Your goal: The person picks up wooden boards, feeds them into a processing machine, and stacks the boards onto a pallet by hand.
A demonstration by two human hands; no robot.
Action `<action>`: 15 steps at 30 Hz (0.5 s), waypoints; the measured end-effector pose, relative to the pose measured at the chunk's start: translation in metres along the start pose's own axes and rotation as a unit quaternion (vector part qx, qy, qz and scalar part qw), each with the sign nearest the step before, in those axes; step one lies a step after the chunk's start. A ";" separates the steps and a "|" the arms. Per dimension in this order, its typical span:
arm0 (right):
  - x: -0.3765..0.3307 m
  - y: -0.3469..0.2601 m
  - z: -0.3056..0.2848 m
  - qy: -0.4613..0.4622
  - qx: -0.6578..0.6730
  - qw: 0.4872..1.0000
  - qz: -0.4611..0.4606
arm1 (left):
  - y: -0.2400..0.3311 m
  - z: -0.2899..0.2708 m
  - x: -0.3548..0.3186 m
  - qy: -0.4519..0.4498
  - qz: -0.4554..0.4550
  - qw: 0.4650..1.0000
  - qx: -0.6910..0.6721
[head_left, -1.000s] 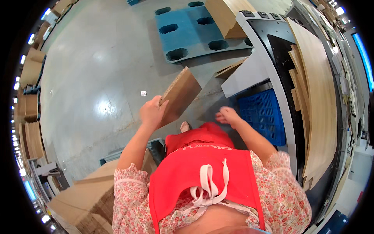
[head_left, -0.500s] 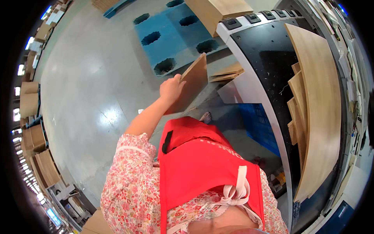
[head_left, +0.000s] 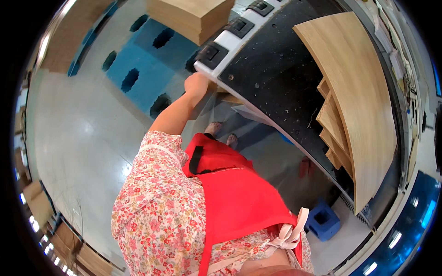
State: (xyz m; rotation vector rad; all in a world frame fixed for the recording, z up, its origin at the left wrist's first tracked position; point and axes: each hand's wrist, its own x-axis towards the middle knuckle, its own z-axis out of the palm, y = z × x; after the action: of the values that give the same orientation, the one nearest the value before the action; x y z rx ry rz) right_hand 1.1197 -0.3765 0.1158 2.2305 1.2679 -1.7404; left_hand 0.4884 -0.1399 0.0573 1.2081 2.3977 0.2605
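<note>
My left hand (head_left: 196, 87) reaches forward beside the near corner of a black-topped machine table (head_left: 271, 78). Its fingers are closed on the upper edge of a wooden board (head_left: 198, 109), which hangs upright below the hand. The table corner and the hand hide much of that board. Just beyond it, low down by the table's side, parts of other light wooden pieces (head_left: 230, 98) show. My right hand is out of sight.
A long wood-grain panel (head_left: 363, 96) and several narrower boards (head_left: 332, 115) lie on the table. On the floor ahead is a blue pallet (head_left: 138, 60) with holes, with a board stack (head_left: 189, 18) beside the table. A blue stool (head_left: 323, 221) stands under the table's right side.
My view has shifted, so the table comes closer and the pallet sits further left. My left hand, still gripping the board, has moved up to the table corner, which covers more of the board.
</note>
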 end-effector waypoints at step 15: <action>-0.143 -0.058 0.020 0.089 -0.015 0.989 0.120 | 0.069 0.075 0.074 -0.146 0.126 0.951 -0.240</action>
State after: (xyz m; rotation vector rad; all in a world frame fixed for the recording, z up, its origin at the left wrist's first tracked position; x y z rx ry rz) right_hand 1.0633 -0.4289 0.2509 2.4486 0.9923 -1.4587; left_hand 0.5340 -0.0417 -0.0071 1.2119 1.7843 0.6530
